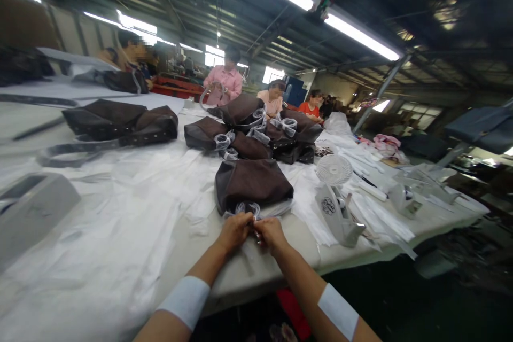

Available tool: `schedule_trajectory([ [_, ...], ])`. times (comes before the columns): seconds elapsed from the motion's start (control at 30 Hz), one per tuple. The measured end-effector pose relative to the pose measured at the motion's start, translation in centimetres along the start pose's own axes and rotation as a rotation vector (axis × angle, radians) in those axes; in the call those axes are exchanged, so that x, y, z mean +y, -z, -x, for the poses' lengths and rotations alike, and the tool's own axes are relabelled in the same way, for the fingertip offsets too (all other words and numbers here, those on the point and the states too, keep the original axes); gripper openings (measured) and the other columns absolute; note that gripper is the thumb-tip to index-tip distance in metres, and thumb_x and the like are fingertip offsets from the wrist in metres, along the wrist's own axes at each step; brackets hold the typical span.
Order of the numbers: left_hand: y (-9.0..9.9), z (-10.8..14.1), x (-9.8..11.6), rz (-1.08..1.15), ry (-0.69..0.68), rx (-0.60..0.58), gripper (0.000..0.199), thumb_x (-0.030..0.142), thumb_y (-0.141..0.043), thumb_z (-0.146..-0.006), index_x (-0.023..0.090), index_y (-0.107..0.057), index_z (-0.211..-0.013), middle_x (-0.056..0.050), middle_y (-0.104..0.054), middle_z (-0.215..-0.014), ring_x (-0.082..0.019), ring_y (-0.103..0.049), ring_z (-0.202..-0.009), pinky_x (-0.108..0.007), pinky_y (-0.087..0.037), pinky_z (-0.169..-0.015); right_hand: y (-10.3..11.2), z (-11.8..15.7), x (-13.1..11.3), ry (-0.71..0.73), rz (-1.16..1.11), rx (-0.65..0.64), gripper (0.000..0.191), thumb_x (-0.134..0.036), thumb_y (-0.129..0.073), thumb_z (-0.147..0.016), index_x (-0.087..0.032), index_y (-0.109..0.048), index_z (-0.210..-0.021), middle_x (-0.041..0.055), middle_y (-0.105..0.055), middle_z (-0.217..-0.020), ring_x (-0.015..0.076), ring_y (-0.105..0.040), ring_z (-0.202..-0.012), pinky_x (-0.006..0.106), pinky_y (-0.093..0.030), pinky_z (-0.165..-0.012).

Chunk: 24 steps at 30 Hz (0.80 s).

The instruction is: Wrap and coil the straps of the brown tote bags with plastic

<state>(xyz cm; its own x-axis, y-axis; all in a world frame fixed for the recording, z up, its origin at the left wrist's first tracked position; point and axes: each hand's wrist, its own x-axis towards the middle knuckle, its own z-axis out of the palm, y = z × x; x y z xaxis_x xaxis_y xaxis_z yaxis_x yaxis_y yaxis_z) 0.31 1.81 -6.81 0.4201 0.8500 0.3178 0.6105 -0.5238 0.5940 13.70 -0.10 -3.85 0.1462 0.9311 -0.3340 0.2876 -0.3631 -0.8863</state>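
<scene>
Right at the fingertips: clear wrapping [247,207] could tear or slip loose if the left hand [237,230] and the right hand [272,233] tug unevenly on such thin film.
Left hand: closed in a pinch, back of the hand up, seemingly on the wrapping; the exact grip is hidden.
Right hand: likewise closed, fingers curled inward, meeting the left almost tip to tip; a shiny bit there is too small to name.
Forearms: both reach forward and converge toward the hands, each with a pale band [186,299] around it.
Dark brown bag [256,181]: lies on the table [298,251] just beyond the hands, wrapping at its near edge; a hard pull might drag it, as nothing visible pins it down.
Tape dispenser [334,216]: stands right of the bag; a swinging right arm could knock it.
Bag pile [250,145]: heaped close behind the bag; stacked unevenly, it may slide if nudged.
</scene>
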Motion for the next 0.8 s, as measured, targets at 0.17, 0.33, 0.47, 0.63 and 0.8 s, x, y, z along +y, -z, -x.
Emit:
schedule_trajectory([
  [0.17,0.4,-0.1,0.1,0.004,-0.017,-0.020,0.010,0.017,-0.048,-0.079,0.021,-0.056,-0.085,-0.002,-0.059,-0.080,-0.017,-0.056,-0.078,-0.026,-0.039,-0.070,0.5,0.9,0.2,-0.045,-0.150,-0.056,0.024,-0.031,-0.061,-0.069,-0.017,-0.049,-0.053,-0.0061,-0.044,-0.042,0.0058,-0.036,-0.036,0.019,-0.032,-0.036],
  [0.33,0.3,-0.2,0.0,0.014,-0.017,-0.016,0.009,0.017,-0.048,-0.079,0.021,-0.054,-0.084,-0.002,-0.059,-0.080,-0.016,-0.056,-0.079,-0.026,-0.039,-0.071,0.8,1.4,0.1,-0.087,-0.237,-0.097,0.016,-0.029,-0.062,-0.067,-0.016,-0.053,-0.062,-0.0074,-0.045,-0.045,0.0057,-0.038,-0.038,0.018,-0.033,-0.037],
  [0.47,0.3,-0.2,0.0,0.008,-0.020,-0.020,0.008,0.018,-0.048,-0.080,0.021,-0.053,-0.084,-0.002,-0.059,-0.081,-0.016,-0.056,-0.080,-0.026,-0.039,-0.072,0.9,1.6,-0.1,-0.126,-0.258,-0.118,0.015,-0.027,-0.062,-0.067,-0.015,-0.054,-0.064,-0.0063,-0.047,-0.047,0.0055,-0.039,-0.038,0.016,-0.027,-0.035],
  [0.63,0.3,-0.3,0.1,-0.009,-0.021,-0.018,0.006,0.020,-0.049,-0.080,0.021,-0.053,-0.084,-0.002,-0.058,-0.079,-0.017,-0.056,-0.078,-0.026,-0.038,-0.070,1.1,2.1,-0.2,-0.156,-0.261,-0.104,0.014,-0.026,-0.059,-0.071,-0.017,-0.050,-0.066,-0.0068,-0.046,-0.048,0.0050,-0.038,-0.038,0.015,-0.021,-0.034],
  [0.8,0.3,-0.1,0.2,-0.003,-0.030,-0.011,0.007,0.018,-0.049,-0.079,0.020,-0.052,-0.084,-0.002,-0.058,-0.078,-0.017,-0.056,-0.077,-0.026,-0.037,-0.069,1.3,2.4,-0.3,-0.165,-0.217,-0.089,0.012,-0.023,-0.056,-0.075,-0.019,-0.046,-0.069,-0.0071,-0.047,-0.047,0.0053,-0.037,-0.036,0.015,-0.018,-0.033],
])
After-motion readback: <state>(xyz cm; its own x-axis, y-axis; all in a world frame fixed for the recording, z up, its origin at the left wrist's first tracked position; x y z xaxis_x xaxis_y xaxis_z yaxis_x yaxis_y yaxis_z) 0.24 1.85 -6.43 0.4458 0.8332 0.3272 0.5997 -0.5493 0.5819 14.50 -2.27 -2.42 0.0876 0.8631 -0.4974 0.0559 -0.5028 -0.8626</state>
